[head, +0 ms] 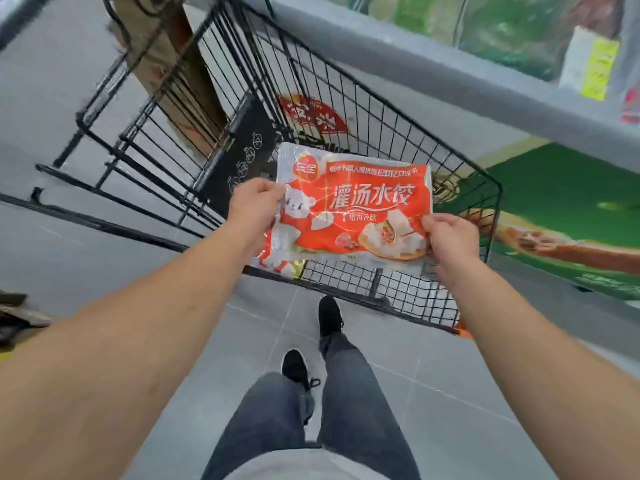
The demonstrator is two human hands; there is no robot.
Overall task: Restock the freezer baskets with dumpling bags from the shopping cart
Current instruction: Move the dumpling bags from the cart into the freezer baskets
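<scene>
Held up flat over the shopping cart point(346, 109): one red dumpling bag point(353, 209), pinched at its left edge by the left hand point(252, 209) and at its lower right corner by the right hand point(450, 233). Not yet in a basket. Beyond, along the right, the freezer point(433, 74), with blurred packs behind its glass; further bags in the cart hard to tell, so probably much restocking left.

We see an orange-red dumpling bag point(349, 211) with white lettering and a white bear, above the black wire shopping cart point(460, 174), beside a grey-rimmed freezer point(415, 64) with a green panel, over grey floor tiles point(433, 393).
</scene>
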